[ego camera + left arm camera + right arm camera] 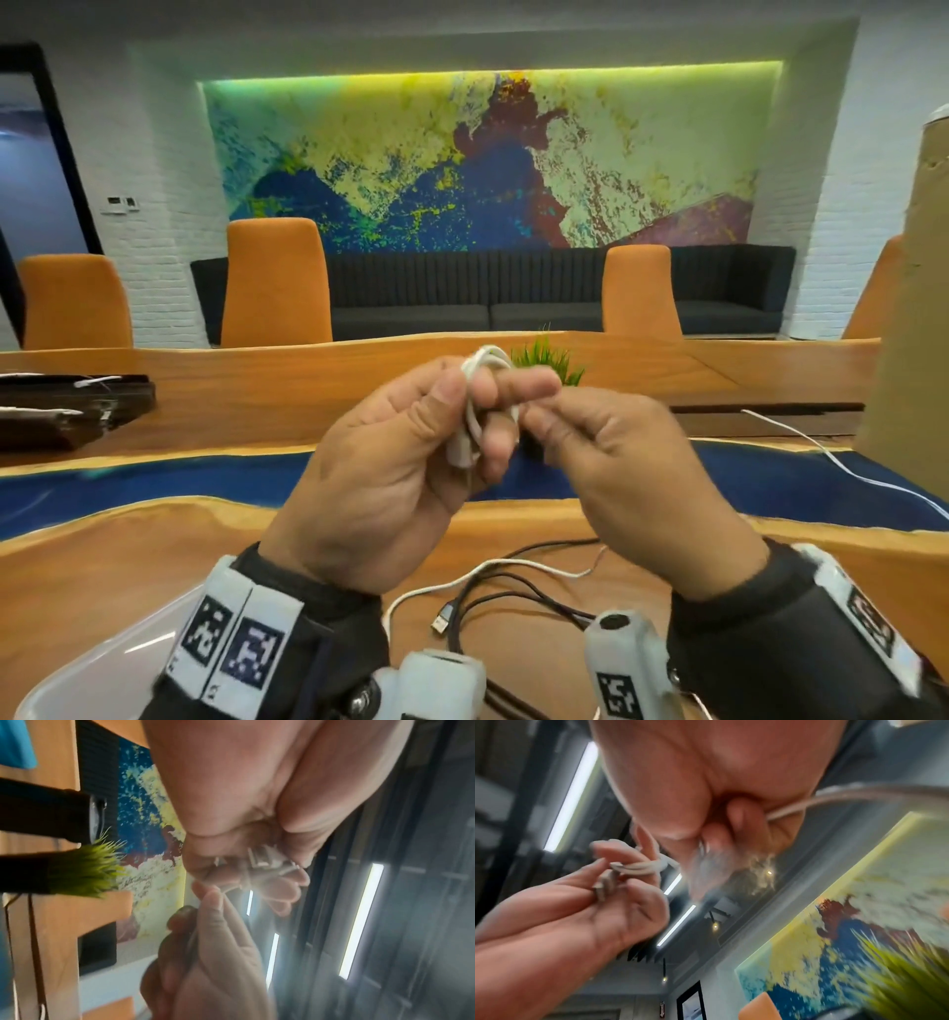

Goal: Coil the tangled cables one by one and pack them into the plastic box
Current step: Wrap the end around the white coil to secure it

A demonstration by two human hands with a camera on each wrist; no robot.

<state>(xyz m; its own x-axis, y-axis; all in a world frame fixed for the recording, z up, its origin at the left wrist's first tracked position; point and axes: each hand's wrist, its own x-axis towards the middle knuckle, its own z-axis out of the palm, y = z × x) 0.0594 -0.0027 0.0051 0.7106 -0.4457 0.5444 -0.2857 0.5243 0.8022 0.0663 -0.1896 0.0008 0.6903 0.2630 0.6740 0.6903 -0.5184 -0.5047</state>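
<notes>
My left hand (447, 398) is raised over the table and grips a small white cable coil (475, 370) wound round its fingers, with the thumb pressing on it. My right hand (544, 416) pinches the same cable just beside the coil. In the right wrist view the coil (641, 869) and its plug lie in the left palm, and the loose white cable (834, 799) runs out of my right fingers to the right. A clear plastic box (102, 663) sits at the lower left. A tangle of black and white cables (513, 580) lies on the table below my hands.
A small potted grass plant (549, 360) stands just behind my hands. Dark trays (67, 411) sit at the left. A tall cardboard piece (914, 308) stands at the right, and a white cable (821, 452) runs past it. Orange chairs line the far side of the table.
</notes>
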